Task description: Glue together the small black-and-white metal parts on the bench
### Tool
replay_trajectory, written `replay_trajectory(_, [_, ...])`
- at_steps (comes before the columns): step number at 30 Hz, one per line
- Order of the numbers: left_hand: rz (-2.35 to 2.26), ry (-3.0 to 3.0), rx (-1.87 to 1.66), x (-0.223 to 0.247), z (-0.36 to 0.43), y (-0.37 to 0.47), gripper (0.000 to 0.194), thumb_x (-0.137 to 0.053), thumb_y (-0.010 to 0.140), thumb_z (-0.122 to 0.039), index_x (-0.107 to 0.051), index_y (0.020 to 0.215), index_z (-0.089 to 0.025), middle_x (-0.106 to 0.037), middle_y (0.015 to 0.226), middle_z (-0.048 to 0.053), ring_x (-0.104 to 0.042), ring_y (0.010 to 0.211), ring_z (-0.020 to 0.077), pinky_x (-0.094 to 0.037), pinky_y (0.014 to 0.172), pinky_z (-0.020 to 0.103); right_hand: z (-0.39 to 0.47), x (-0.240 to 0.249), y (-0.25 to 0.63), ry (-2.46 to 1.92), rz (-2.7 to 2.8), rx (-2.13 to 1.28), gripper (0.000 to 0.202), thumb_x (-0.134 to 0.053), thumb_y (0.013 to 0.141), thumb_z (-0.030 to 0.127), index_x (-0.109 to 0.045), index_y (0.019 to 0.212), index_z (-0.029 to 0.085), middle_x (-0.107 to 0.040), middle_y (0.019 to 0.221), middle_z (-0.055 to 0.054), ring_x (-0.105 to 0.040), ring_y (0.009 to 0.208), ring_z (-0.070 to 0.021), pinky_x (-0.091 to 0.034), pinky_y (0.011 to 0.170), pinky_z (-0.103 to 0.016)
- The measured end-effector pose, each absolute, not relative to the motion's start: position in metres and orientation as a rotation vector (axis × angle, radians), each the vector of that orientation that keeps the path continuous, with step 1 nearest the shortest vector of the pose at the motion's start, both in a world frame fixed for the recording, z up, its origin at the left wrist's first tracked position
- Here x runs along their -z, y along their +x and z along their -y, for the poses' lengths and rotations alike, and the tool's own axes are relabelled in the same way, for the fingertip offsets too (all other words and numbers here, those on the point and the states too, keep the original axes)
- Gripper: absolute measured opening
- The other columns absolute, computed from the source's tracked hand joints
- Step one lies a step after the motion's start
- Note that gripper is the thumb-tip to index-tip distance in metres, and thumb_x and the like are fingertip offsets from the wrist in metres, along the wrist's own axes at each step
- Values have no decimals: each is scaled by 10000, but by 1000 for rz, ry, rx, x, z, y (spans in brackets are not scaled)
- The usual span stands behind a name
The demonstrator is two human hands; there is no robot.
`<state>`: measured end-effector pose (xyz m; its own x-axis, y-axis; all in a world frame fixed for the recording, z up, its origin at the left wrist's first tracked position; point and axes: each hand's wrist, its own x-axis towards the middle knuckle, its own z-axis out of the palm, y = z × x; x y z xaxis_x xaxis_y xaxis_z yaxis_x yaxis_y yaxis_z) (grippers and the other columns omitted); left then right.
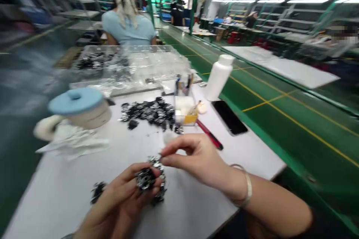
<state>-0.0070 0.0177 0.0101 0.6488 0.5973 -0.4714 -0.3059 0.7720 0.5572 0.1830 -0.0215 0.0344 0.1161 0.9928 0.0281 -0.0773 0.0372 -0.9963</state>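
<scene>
My left hand [123, 198] is closed round a small black-and-silver part [146, 179], shiny and blurred. Beside and partly behind its fingers, more of the same shiny parts [159, 190] lie close together on the white table [196, 209]. Just above them is my right hand [196, 157], thumb and forefinger pinched; whatever sits between the fingertips is too small to make out. A little dark cluster of parts [98, 191] rests left of my left hand. Farther back spreads a larger heap of black-and-silver parts [151, 112].
A lidded mug [81, 108] and crumpled tissue [75, 142] stand at left. Behind the heap are a clear organiser [185, 110], a white bottle [220, 76], a phone [229, 117] and a red cutter [209, 134]. Divided clear trays [159, 61] line the back, with a person seated beyond.
</scene>
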Motion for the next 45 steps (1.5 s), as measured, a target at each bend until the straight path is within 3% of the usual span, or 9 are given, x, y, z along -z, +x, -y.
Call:
replay_trajectory(3, [-623,463,-580,-16,-14,-2,205,-758,710,-179,-731,913,-162,-749,849,69,-698,801,171,-553,783,243,28,-36,180,-1192,1129,-1216,70,-753,714,233,-710,755,195,-701,759,-4,-633,725,-103,-501,680,-197])
replay_trajectory(6, [-609,458,-597,-14,-15,-3,274,-740,730,-179,-707,1000,-143,-736,893,83,-686,781,149,-528,798,250,31,-35,180,-1302,1243,-1196,116,-747,726,310,-695,741,207,-689,764,-8,-629,732,-121,-512,665,-205])
replay_trajectory(11, [-532,483,-614,-9,-14,-4,244,-728,735,-181,-714,958,-82,-708,883,88,-643,777,136,-492,719,217,29,-31,179,-1370,1393,-1167,128,-725,746,331,-672,726,216,-666,760,-11,-620,741,-136,-516,671,-215])
replay_trajectory(17, [-544,473,-589,-10,-15,-6,251,-739,728,-169,-718,966,-92,-706,848,68,-630,754,118,-484,745,221,31,-28,175,-1323,1526,-1102,54,-638,839,281,-680,817,255,-680,819,2,-634,769,-118,-510,701,-201])
replay_trajectory(28, [-536,465,-562,-6,-16,-6,243,-741,711,-153,-702,945,-98,-707,860,66,-654,790,132,-518,775,239,31,-27,172,-1323,1540,-1003,94,-668,815,300,-659,736,248,-633,753,15,-614,714,-87,-494,640,-158])
replay_trajectory(45, [-519,395,-545,-5,-16,-7,227,-719,750,-146,-693,966,-80,-691,831,59,-653,752,107,-533,749,208,32,-16,164,-1236,1333,-1088,37,-690,794,266,-717,790,291,-604,759,0,-601,727,-93,-499,618,-146])
